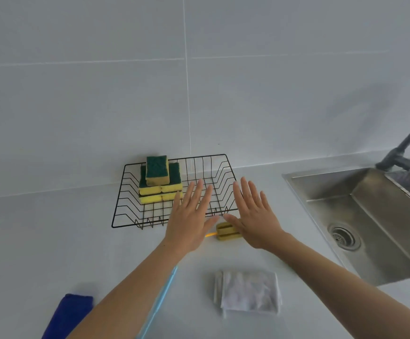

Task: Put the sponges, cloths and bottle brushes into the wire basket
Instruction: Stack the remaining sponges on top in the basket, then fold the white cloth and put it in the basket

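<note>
A black wire basket [125,192] stands on the counter against the tiled wall. Yellow-and-green sponges [158,182] are stacked in its left half. My left hand [190,217] and my right hand [254,216] hover flat, palms down, fingers spread, over the basket's front right part, thumbs nearly touching; both hold nothing. Just below the thumbs lies a yellow sponge-headed brush [226,231] with an orange handle. A folded white cloth [248,293] lies near the front. A folded blue cloth [70,314] sits at the front left. A light blue brush handle [164,292] runs partly under my left forearm.
A steel sink [370,216] with a drain is set in the counter at the right, with a dark faucet [404,143] above it. The pale counter [40,241] stretches left of the basket.
</note>
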Action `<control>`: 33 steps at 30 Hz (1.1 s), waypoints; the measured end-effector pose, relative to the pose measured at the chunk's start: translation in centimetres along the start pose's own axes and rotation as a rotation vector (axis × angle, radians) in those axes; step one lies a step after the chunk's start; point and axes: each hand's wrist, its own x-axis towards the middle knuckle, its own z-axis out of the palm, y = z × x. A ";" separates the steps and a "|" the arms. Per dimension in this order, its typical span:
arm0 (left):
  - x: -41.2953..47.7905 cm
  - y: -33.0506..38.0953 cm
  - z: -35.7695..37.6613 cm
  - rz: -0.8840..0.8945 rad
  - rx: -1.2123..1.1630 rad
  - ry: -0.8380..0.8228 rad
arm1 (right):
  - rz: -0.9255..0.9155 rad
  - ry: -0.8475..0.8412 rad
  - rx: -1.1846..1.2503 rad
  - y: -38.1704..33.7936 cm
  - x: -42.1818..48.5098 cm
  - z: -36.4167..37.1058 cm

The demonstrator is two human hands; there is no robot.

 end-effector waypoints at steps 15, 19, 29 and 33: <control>-5.0 4.5 8.9 0.077 0.016 -0.526 | 0.187 -0.342 0.104 3.0 -6.8 9.7; -5.5 5.1 9.8 0.105 -0.019 -0.617 | 0.210 -0.393 0.107 3.6 -7.9 11.1; -4.9 6.1 9.7 0.060 -0.229 -0.778 | 0.199 -0.512 0.147 4.7 -9.7 11.6; -4.2 6.5 9.2 0.055 -0.235 -0.796 | 0.265 -0.476 0.235 4.7 -9.3 10.8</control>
